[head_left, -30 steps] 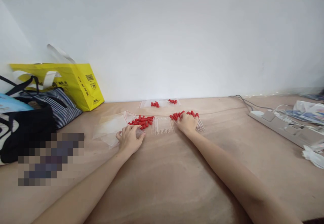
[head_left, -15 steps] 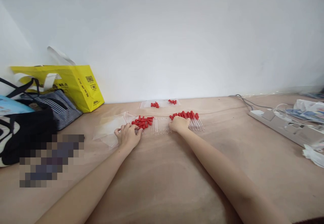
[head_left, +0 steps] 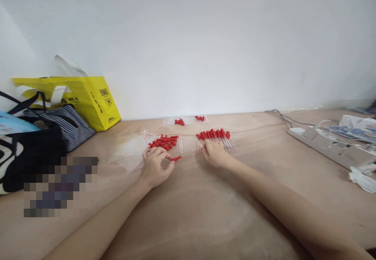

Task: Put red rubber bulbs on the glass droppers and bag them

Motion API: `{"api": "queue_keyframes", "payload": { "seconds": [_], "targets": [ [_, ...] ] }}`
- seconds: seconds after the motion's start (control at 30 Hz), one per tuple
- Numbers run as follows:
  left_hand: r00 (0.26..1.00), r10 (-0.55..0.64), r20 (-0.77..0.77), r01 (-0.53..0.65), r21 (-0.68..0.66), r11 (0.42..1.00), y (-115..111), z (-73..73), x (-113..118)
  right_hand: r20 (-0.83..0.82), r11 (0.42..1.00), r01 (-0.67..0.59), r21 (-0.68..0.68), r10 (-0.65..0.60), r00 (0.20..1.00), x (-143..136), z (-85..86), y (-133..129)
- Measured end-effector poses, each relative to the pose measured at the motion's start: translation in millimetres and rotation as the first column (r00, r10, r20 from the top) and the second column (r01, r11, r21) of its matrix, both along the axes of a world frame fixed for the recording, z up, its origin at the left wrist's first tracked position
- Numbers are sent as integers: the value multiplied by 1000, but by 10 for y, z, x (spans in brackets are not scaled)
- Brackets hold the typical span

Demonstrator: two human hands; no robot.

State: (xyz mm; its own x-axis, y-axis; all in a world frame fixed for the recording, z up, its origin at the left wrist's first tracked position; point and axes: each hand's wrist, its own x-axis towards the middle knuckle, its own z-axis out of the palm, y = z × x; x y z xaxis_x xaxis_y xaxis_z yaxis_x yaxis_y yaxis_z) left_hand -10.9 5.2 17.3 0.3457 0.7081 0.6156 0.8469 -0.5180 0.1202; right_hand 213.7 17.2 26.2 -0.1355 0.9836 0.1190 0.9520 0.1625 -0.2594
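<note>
My left hand [head_left: 155, 166] pinches a small red rubber bulb [head_left: 176, 158] between thumb and finger, just in front of a pile of loose red bulbs [head_left: 164, 141]. My right hand [head_left: 214, 154] is closed at the left part of a row of clear thin tubes topped with red bulbs [head_left: 217, 134]; whatever its fingertips hold is hidden. Between the hands lies a row of clear tubes without bulbs [head_left: 187, 146]. Clear plastic bags [head_left: 127, 150] lie flat left of the loose pile.
Farther back, a flat clear bag [head_left: 169, 121] holds small red bulbs near the wall. A yellow bag [head_left: 100, 103], a striped pouch [head_left: 72, 126] and a black bag [head_left: 44, 154] stand at left. A power strip [head_left: 323, 146] with cables lies at right.
My left hand has come away from the loose pile, toward the right and nearer me, with a red bulb in its fingers. My right hand has shifted slightly right and nearer me.
</note>
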Motion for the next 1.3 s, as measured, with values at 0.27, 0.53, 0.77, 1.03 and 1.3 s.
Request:
{"api": "queue_keyframes", "payload": {
  "seconds": [0.27, 0.53, 0.77, 1.03, 1.3],
  "targets": [
    [981, -185, -65, 174, -142, 974, -138, -29, 181, -106, 857, -394, 333, 449, 887, 349, -348, -312],
    [971, -225, -82, 208, -176, 962, -128, -132, 303, -131, 832, -402, 383, 480, 867, 226, -386, -341],
    [977, -213, -19, 207, -161, 965, -150, -92, 330, -154, 815, -382, 436, 486, 860, 166, -398, -388],
    [977, -211, 2, 209, -152, 966, -141, -116, 338, -186, 783, -361, 506, 508, 841, 95, -400, -390],
    [970, -244, 10, 244, -98, 965, -162, -106, 353, -178, 772, -368, 518, 518, 837, 75, -393, -405]
  ]
}}
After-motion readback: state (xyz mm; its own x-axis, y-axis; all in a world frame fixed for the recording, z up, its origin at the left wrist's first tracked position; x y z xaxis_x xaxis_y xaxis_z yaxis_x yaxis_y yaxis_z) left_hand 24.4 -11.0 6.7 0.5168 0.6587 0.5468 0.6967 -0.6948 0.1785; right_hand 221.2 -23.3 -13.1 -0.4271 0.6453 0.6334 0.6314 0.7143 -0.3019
